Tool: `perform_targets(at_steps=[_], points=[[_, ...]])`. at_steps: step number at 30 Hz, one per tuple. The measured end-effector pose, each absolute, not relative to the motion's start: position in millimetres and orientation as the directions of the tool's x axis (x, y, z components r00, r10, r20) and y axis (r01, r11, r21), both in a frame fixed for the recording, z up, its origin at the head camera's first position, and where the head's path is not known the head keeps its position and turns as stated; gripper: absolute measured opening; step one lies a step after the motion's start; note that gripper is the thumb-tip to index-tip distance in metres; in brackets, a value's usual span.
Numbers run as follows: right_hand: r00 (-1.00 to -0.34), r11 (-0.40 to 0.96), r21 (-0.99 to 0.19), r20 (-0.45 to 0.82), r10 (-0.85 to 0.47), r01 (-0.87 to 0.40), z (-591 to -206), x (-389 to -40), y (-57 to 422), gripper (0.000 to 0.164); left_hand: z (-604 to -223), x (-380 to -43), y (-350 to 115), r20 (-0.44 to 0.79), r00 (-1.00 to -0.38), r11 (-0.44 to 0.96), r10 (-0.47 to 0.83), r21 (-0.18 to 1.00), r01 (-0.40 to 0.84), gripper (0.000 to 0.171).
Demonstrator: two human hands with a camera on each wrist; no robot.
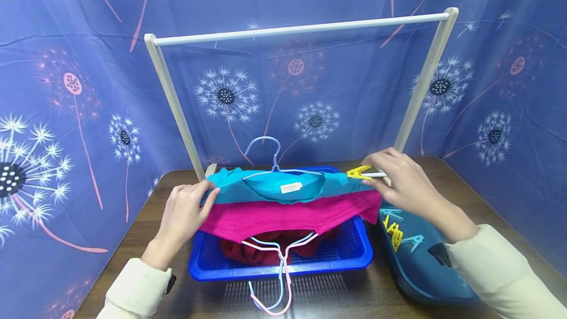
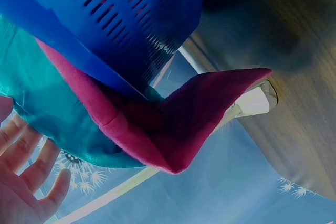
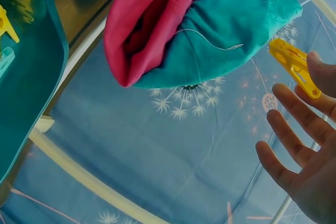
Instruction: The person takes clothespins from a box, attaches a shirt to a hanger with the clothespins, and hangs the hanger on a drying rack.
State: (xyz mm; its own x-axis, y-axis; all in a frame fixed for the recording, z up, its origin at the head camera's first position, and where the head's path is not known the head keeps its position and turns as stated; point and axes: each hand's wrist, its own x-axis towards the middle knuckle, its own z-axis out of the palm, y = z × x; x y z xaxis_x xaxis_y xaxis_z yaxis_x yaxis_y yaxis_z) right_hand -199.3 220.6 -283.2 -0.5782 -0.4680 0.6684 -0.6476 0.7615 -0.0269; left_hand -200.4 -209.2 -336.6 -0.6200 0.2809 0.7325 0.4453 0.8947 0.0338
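A turquoise shirt (image 1: 266,188) on a light blue hanger (image 1: 275,159) lies over a magenta garment (image 1: 283,215) across the basket. My left hand (image 1: 188,210) pinches the turquoise shirt's shoulder at the left, thumb in front and fingers behind; its spread fingers show in the left wrist view. Between thumb and forefinger my right hand (image 1: 400,178) pinches a yellow clothespin (image 1: 359,172), its tip at the right shoulder of the turquoise shirt. The other right fingers stand spread in the right wrist view.
Below the clothes stands a blue basket (image 1: 363,255) with dark red cloth (image 1: 248,252) inside. Pink and light blue hanger hooks (image 1: 283,289) hang over its front. A teal tray (image 1: 425,284) at right holds several yellow and blue clothespins (image 1: 396,235). Behind rises a rack with a white bar (image 1: 301,28).
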Motion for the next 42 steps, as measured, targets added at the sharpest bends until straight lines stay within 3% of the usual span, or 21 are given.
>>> perform_targets(at_steps=[24, 42], points=[[-0.563, 0.732, 0.026, 0.620, -0.546, -0.681, -283, -210, 203, 0.018, -338, -201, -209, 0.743, -0.607, 0.895, 0.282, 0.024, 0.445, 0.011], [-0.621, 0.733, -0.037, 0.562, -0.546, -0.679, -289, -223, 201, 0.018, -340, -200, -209, 0.746, -0.602, 0.894, 0.286, 0.019, 0.448, 0.010]])
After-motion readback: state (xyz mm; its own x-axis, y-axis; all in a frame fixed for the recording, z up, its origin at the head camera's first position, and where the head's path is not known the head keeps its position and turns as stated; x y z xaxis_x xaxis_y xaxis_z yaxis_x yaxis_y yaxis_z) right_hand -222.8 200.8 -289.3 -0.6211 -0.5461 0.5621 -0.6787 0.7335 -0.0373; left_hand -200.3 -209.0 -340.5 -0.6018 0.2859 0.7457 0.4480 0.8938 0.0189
